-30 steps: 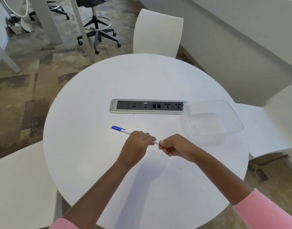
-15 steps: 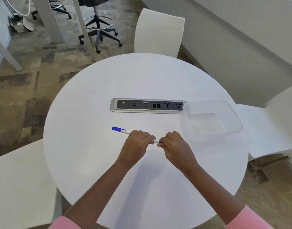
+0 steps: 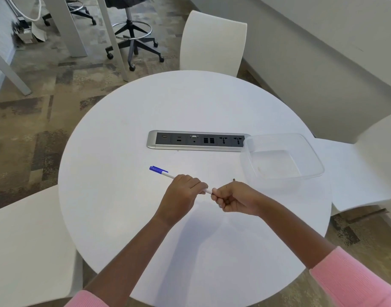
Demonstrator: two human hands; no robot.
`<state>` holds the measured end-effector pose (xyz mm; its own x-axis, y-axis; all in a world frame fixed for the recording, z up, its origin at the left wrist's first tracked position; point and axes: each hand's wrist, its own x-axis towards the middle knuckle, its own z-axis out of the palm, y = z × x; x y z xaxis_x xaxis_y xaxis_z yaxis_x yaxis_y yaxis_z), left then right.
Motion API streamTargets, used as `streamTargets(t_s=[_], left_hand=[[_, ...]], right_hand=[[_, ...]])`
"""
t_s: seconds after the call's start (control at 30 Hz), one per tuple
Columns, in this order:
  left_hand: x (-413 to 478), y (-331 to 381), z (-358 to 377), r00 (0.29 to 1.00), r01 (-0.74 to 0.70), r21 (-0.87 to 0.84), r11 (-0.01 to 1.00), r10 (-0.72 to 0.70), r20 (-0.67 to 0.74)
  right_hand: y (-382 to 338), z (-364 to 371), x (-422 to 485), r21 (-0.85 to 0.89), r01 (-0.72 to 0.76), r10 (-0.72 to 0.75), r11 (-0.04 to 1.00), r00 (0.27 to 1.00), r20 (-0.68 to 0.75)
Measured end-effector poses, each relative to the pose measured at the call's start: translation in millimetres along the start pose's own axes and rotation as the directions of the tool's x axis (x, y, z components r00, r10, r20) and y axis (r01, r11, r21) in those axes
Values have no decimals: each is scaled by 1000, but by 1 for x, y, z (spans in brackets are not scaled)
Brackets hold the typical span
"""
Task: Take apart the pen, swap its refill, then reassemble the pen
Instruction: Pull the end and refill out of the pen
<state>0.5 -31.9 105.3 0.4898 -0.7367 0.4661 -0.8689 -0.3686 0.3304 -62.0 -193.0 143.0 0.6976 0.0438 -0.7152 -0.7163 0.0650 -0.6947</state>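
Two hands grip the pen above the surface: left hand clenched on the white barrel, right hand clenched at its near end. Since half a second ago, the right hand has rolled knuckles-outward, exposing barrel between them; the blue cap points away, beyond the left hand.

A round white table stands on a floor with a patchy brown and grey pattern. White chairs stand around the table. A grey socket strip is set into the tabletop. Behind, a black office stool on wheels stands beside white table legs. A pale wall runs along the right.
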Motion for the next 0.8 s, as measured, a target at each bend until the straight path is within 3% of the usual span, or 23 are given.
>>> streamTargets(t_s=[0.07,0.13,0.23,0.3,0.4,0.5,0.57,0.63,0.8], left_hand=[[-1,-1,1,1000,14,8,1000,-14,6],[-2,-4,1,999,39,13,999,-39,3],[-2,-6,-1,998,65,37,997,-64,-16],[-1,-7,-1,998,56,28,998,-55,-22],[1,-5,-2,999,37,20,999,-37,-21],[1,-5,-2,999,25,18,1000,-25,-21],[0,-5,-2,1000,25,11,1000,-25,-19],[-1,-5,-2,1000,27,3,1000,-27,-16],[1,-5,0,1000,19,3,1000,-19,-14]], right_hand=[[2,2,1,-57,32,-33,998,999,-27],[6,8,1,-233,140,-174,962,976,-129],[21,15,0,-597,271,-504,755,823,-263],[33,21,-1,-810,257,-683,528,696,-224],[39,28,-1,-942,197,-827,272,548,-125],[31,27,2,-981,150,-900,123,434,-46],[30,24,4,-984,165,-905,68,426,8],[28,23,4,-972,200,-872,127,490,-13],[18,18,6,-731,288,-587,619,787,-187]])
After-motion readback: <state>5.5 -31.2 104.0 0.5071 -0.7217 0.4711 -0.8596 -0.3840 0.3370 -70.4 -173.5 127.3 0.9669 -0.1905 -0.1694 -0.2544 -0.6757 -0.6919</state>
